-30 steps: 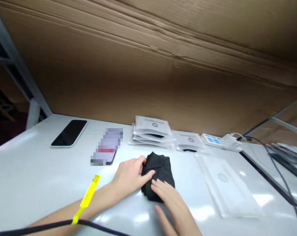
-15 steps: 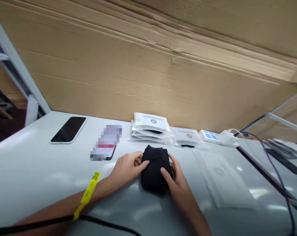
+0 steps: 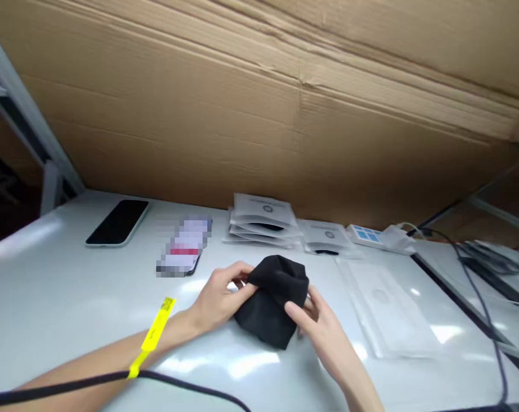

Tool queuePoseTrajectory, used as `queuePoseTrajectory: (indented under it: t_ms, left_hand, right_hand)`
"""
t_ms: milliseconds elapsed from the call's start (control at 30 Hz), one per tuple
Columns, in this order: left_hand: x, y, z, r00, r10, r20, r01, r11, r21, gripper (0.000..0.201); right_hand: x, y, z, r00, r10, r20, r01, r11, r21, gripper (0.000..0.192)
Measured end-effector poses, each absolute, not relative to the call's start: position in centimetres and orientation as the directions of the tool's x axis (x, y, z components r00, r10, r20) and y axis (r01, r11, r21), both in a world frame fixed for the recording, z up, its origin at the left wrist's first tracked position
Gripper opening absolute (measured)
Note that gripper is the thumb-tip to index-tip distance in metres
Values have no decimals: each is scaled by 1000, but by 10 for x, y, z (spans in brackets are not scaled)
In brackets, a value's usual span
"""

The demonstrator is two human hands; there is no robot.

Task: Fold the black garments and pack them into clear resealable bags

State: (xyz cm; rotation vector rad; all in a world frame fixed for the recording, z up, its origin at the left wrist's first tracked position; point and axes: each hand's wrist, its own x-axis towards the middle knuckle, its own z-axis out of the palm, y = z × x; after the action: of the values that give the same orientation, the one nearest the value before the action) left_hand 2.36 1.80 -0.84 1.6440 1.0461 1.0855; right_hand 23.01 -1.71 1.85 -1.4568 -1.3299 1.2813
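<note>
My left hand (image 3: 218, 300) and right hand (image 3: 325, 329) pinch the black cloth (image 3: 265, 317) by opposite sides, in from the table's (image 3: 70, 303) back edge; likely light, soft, floppy, best held by its folds

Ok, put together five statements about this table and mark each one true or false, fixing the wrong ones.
1. The left hand and right hand both hold the black cloth. True.
2. The clear bag is in the left hand. False: the clear bag lies on the table, right of the cloth.
3. The yellow tag is attached to a black cable. True.
4. The phones are stacked. False: the dark-screened phone and the lit phone lie apart.
5. A stack of packets sits near the cardboard. True.
</note>
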Motion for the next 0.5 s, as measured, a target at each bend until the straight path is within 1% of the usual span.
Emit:
queuePoseTrajectory:
  t_ms: [100, 167, 233, 300, 400, 433, 467, 500]
  left_hand:
    - [25, 17, -9, 308, 923, 232, 135, -284, 949, 20]
    - [26, 17, -10, 321, 914, 247, 122, -298, 947, 19]
    - [27, 17, -10, 298, 923, 243, 117, -288, 951, 20]
    - [28, 18, -9, 272, 934, 231, 126, -273, 954, 28]
    - [26, 19, -5, 255, 938, 236, 137, -276, 951, 51]
    - [26, 20, -4, 278, 934, 223, 120, -265, 957, 58]
    - [25, 21, -2, 321, 927, 197, 90, -237, 967, 60]
    - [24, 22, -1, 380, 911, 160, 57, -196, 979, 57]
  right_hand:
    - [223, -19, 18, -83, 988, -133, 230, -111, -967, 45]
    - [217, -19, 15, -66, 993, -95, 181, -82, -980, 42]
    - [211, -19, 11, -17, 999, -45, 102, -43, -994, 42]
    - [207, -19, 8, 36, 999, 6, 65, 4, -998, 43]
    - [207, -20, 9, 33, 999, 43, 61, 41, -997, 44]
    - [207, -21, 11, 18, 999, 46, 61, 45, -997, 43]
    - [208, -22, 13, 3, 999, 44, 63, 43, -997, 41]
    - [207, -23, 15, -14, 999, 34, 72, 34, -997, 39]
